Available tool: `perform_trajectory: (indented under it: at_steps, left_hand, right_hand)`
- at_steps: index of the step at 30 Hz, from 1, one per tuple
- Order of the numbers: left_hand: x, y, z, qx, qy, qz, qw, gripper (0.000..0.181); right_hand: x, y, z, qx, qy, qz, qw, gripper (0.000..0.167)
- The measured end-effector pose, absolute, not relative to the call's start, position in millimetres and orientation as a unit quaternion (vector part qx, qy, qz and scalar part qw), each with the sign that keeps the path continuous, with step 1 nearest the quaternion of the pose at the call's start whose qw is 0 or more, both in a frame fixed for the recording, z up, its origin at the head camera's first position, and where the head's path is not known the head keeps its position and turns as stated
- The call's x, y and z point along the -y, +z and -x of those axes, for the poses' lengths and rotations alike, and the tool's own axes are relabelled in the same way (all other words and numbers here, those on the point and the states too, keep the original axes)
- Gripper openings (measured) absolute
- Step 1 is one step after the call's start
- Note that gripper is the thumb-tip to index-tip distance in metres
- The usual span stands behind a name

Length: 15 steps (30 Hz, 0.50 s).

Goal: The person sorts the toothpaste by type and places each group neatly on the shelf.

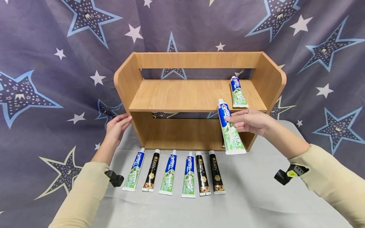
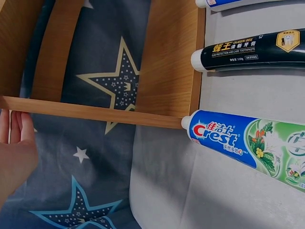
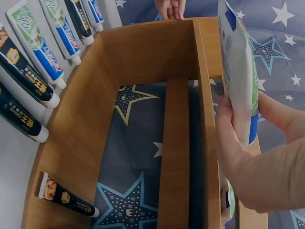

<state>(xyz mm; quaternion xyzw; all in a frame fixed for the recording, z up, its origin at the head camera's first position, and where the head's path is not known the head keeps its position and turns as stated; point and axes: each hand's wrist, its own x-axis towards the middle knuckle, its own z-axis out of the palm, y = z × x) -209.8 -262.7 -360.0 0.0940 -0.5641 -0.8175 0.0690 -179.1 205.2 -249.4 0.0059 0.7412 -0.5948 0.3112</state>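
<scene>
My right hand (image 1: 252,122) grips a blue, green and white Crest toothpaste tube (image 1: 232,136) between thumb and fingers, in front of the upper shelf's right end. The tube's cap points up and away from me. Another Crest toothpaste tube (image 1: 239,94) lies on the upper board of the wooden shelf (image 1: 182,95), at its right. On the lower board, the right wrist view shows a black toothpaste tube (image 3: 71,199), which the held tube mostly hides in the head view. At the shelf's left side panel, my left hand (image 1: 117,128) touches the edge with its fingertips.
Before the shelf, a row of Crest tubes (image 1: 169,174) and black Queen Bee tubes (image 1: 151,171) lies on the grey-white tabletop (image 1: 256,193), caps toward the shelf. A dark curtain with stars (image 1: 199,25) hangs behind.
</scene>
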Motion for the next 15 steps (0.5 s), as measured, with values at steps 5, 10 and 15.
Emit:
perform_trajectory:
  at_steps: [5, 10, 15]
  left_hand:
    - [263, -360, 210, 0.561, -0.819, -0.096, 0.069, 0.017]
    - [263, -360, 210, 0.564, -0.817, -0.098, 0.068, 0.017]
    - [262, -359, 210, 0.574, -0.809, -0.108, 0.069, 0.017]
  right_hand:
    - [-201, -240, 189, -0.734, -0.611, -0.012, 0.296, 0.045]
    - [-193, -230, 202, -0.734, -0.62, -0.028, 0.276, 0.043]
    - [-184, -221, 217, -0.726, -0.632, -0.052, 0.265, 0.051]
